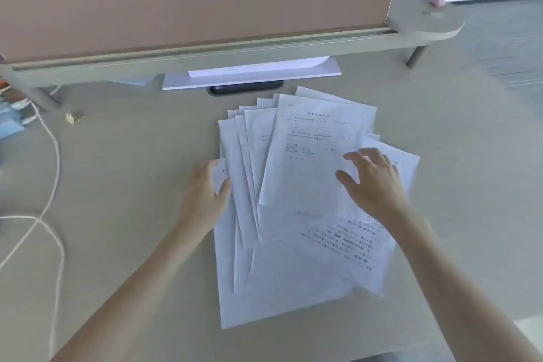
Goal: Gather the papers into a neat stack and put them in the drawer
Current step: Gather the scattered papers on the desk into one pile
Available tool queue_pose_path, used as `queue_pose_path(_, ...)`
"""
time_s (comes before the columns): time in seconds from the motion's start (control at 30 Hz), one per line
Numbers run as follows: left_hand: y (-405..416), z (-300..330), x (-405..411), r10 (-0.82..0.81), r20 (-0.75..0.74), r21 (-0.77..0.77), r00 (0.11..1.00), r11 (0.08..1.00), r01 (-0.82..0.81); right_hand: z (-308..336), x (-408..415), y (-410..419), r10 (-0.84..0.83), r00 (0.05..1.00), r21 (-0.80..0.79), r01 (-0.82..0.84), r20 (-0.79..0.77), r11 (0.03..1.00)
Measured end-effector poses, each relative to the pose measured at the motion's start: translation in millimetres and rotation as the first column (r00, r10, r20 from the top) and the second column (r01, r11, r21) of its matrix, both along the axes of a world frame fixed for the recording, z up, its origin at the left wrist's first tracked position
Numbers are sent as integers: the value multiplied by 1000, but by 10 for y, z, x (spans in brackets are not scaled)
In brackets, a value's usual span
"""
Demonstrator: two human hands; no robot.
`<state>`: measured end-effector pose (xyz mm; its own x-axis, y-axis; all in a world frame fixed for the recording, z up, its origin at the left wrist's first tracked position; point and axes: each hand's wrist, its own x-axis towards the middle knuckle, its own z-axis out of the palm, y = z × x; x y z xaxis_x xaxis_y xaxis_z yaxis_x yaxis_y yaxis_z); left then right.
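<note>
Papers point(308, 156) lie fanned out on the desk point(132, 170). Left hand point(205, 188) pinches their edge at nine o'clock. Right hand point(373, 182) rests on top at three o'clock, fingers spread.

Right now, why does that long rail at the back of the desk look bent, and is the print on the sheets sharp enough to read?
Head view: the wide-angle lens bows the divider rail. Head view: the print on the papers is smeared and unreadable. Head view: the light is soft and even, with no hard shadows.
</note>
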<state>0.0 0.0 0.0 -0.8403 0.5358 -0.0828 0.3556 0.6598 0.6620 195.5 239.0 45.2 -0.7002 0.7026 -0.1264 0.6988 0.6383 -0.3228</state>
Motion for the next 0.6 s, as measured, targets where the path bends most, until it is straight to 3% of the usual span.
queue_pose_path(0.07, -16, -127, 27, 18, -33, 57, 999, 998, -16, -134, 34, 14, -83, 997, 101, 82, 4, 991)
queue_pose_path(0.2, -32, -234, 157, 28, -145, 0, 989, 1000, -28, -345, 101, -34, -201, 975, 50, 197, 98, 979)
queue_pose_path(0.37, -26, -255, 279, -7, -256, -18, 967, 1000, 2, -524, 114, -192, -168, 971, 82, 156, 167, 984)
queue_pose_path(0.53, 5, -354, 238, 2, -239, -45, 971, 999, -14, -599, 62, -232, -53, 997, 120, 46, 58, 992)
queue_pose_path(0.6, 22, -368, 203, 0, -221, -46, 975, 999, -10, -593, 28, -200, -94, 995, 117, 90, 23, 989)
